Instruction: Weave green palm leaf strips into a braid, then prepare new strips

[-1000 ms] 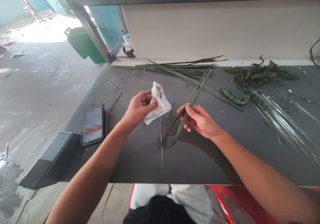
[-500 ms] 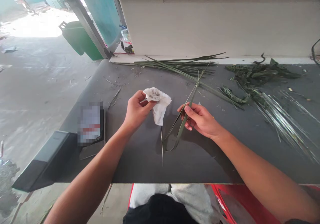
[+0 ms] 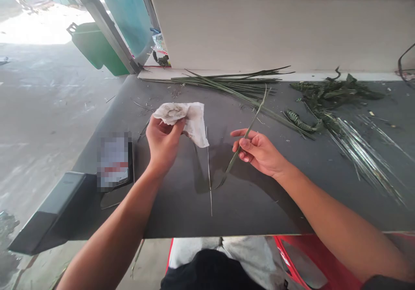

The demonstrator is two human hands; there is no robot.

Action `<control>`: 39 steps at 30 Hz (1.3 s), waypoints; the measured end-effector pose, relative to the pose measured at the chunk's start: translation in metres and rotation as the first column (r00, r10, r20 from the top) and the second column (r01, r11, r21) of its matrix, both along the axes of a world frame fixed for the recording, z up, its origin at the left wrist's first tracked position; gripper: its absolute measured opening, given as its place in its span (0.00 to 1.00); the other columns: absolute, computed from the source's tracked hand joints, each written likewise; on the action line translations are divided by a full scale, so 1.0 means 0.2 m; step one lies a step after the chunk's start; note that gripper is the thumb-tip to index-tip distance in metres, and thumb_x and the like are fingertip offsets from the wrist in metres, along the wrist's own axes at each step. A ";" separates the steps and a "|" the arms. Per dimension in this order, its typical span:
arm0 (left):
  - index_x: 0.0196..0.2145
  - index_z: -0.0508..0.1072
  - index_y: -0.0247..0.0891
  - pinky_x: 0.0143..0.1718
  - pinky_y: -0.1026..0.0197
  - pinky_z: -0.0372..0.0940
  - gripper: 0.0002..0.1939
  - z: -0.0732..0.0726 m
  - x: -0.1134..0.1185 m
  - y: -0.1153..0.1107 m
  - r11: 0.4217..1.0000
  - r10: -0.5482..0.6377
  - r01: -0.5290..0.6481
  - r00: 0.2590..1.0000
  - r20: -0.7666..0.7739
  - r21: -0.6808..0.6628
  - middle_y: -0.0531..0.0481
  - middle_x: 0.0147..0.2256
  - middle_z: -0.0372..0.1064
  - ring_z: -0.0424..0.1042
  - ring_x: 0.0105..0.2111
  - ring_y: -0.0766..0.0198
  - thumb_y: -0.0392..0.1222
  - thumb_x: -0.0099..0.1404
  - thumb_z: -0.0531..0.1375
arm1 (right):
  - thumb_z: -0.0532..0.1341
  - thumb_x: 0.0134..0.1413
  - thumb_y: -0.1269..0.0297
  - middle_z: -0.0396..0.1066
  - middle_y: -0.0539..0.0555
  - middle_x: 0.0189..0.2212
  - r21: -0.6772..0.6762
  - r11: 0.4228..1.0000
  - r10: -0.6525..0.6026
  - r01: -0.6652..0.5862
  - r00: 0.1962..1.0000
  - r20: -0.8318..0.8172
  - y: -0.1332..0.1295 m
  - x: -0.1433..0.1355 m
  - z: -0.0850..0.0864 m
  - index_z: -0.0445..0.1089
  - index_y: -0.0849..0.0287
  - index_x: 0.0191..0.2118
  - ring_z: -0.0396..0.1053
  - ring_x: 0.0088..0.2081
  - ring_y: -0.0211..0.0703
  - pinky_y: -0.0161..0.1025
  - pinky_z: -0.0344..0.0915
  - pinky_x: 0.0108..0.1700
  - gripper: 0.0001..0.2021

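Observation:
My left hand (image 3: 164, 142) is closed around a crumpled white tissue (image 3: 196, 119) with grey-brown smudges, raised above the dark tabletop. One corner of the tissue hangs to the right, over the upper end of a thin pale wire (image 3: 209, 173) that lies on the table. A dark streak below the tissue may be a leaf strip or a shadow; I cannot tell. In my right hand (image 3: 257, 149), a long narrow green leaf strip (image 3: 256, 118) is pinched between thumb and fingers, slanting up to the right. Its lower end is near the tabletop.
Long green leaf strips (image 3: 223, 86) lie along the back of the table (image 3: 181, 212). To the right are woven leaf pieces (image 3: 343, 89) and a bundle of shiny thin wires (image 3: 366, 151). A phone (image 3: 113, 162) rests at the left. A green bin (image 3: 97, 48) stands beyond.
My left hand and the tissue have moved left and slightly up. One of the two crossing strip lengths at my right hand no longer shows there; that hand has hardly moved.

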State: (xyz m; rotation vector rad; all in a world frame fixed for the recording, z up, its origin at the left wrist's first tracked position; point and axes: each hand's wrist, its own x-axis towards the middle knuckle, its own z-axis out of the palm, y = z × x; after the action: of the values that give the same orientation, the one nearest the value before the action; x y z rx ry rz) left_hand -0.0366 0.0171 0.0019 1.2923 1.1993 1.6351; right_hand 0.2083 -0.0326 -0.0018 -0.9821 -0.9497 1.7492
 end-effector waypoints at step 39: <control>0.40 0.66 0.39 0.25 0.62 0.75 0.17 0.17 -0.03 0.05 0.968 -0.233 0.238 0.970 0.065 -0.081 0.50 0.35 0.75 0.77 0.33 0.60 0.33 0.52 0.65 | 0.56 0.66 0.58 0.55 0.35 0.16 0.070 0.996 0.032 -0.062 0.930 0.366 0.78 -0.02 0.99 0.67 0.73 0.29 0.46 0.16 0.14 0.24 0.36 0.21 0.21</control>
State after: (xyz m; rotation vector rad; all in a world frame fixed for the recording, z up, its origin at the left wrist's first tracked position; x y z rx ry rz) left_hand -0.0416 0.0280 0.0369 1.2730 1.0304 1.4216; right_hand 0.2048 0.1227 0.1954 -1.2674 -1.2773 1.5805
